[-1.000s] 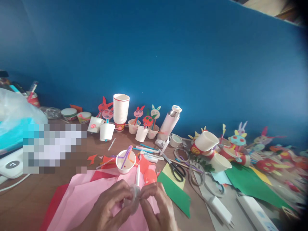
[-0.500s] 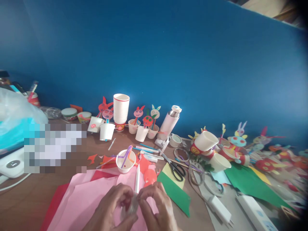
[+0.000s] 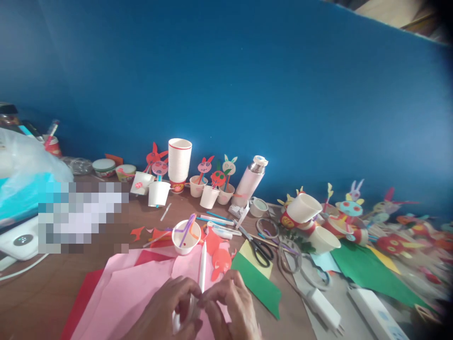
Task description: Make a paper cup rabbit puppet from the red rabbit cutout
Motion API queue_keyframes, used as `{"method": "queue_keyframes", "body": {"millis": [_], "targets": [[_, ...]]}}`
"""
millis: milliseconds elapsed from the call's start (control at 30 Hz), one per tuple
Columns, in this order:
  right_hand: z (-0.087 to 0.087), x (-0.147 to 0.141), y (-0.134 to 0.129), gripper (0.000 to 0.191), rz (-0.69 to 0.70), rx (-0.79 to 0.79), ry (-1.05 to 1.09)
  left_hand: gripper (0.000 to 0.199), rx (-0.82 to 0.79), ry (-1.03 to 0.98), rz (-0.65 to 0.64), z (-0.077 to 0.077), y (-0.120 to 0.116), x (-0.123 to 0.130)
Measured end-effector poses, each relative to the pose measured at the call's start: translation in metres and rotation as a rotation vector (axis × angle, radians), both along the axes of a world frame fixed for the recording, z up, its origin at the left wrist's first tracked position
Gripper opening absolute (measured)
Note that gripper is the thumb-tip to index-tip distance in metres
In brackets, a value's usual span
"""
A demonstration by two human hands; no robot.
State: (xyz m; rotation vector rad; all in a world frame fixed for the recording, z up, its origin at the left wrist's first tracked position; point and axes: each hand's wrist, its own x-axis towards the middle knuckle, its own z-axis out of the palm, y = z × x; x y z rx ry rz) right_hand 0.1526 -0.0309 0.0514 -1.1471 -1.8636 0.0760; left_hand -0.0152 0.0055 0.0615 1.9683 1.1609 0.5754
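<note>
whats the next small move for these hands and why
Probably draw the right hand gently back from the clear roll, perhaps tape, to see whether an end lifts. The left hand grips the roll, the right fingertips are bunched at its edge, and no loose length shows. Whether they already pinch an end is hidden.

No lettering could be read; the round display point(image 3: 22, 240) on the white device point(image 3: 31, 251), near nine o'clock, was illegible.

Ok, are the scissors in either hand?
No, the scissors lie apart from the left hand and the right hand, partly over yellow paper.
</note>
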Motion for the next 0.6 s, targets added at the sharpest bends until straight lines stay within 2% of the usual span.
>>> {"method": "queue_keyframes", "body": {"millis": [200,367,467,600], "targets": [[0.003,0.000,0.000,0.014,-0.014,-0.034,0.014,0.014,-0.108,-0.065,-0.020,-0.008,0.000,0.000],[0.004,-0.001,-0.003,0.005,-0.076,-0.201,0.157,0.020,-0.198,-0.204,-0.046,-0.004,0.004,-0.002],[0.004,-0.002,-0.003,0.009,-0.051,-0.234,0.157,0.030,-0.275,-0.207,-0.089,0.001,0.008,-0.003],[0.003,-0.003,0.000,0.019,-0.060,-0.166,0.121,0.031,-0.284,-0.159,-0.066,0.000,0.010,-0.002]]}}
